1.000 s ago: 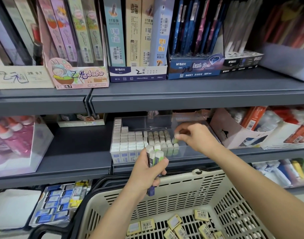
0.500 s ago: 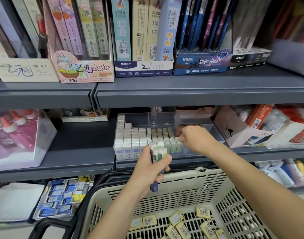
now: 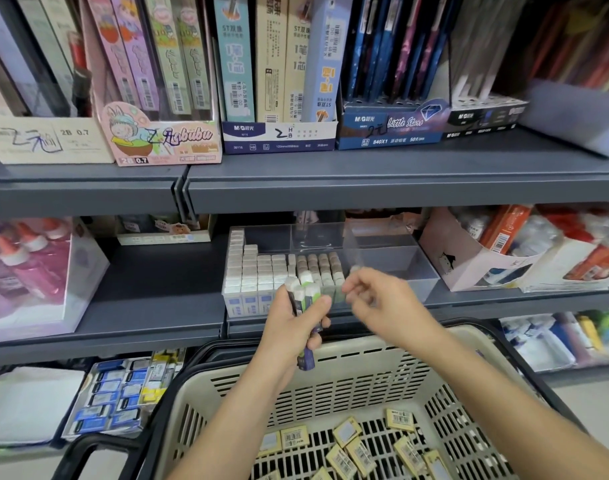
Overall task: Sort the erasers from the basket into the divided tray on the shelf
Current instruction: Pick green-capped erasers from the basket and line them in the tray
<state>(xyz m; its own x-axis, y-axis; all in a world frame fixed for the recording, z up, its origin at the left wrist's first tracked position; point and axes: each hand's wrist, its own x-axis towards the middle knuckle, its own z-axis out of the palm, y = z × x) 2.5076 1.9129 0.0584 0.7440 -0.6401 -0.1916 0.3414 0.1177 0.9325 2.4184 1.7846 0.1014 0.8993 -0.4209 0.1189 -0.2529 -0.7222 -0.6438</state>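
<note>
Currently a bundle of stick erasers (image 3: 305,299) is gripped upright in the left hand (image 3: 289,327), fingers wrapped round it. It is held just in front of the near wall of the clear divided tray (image 3: 393,261) and above the far rim of the basket (image 3: 365,372). The right hand (image 3: 382,303) is held just right of the bundle with its fingers loosely curled toward the eraser tops. It is motion-blurred, so whether anything is pinched cannot be told.

The tray is set on the middle shelf (image 3: 140,299). Its left and middle compartments are filled with rows of erasers (image 3: 258,271) stood on end. The near middle of the tray is blocked from view by both hands and the bundle.

Flat erasers (image 3: 348,441) with barcode labels are scattered on the basket floor, near the camera.

- Left on the same shelf: glue bottles (image 3: 19,268) in a clear case.
- Right of the tray: an open cardboard box (image 3: 465,261) of stationery.
- Upper shelf: pencil boxes (image 3: 279,64) stood in display cartons.
- Lower left: blue packs (image 3: 112,400) laid flat.
</note>
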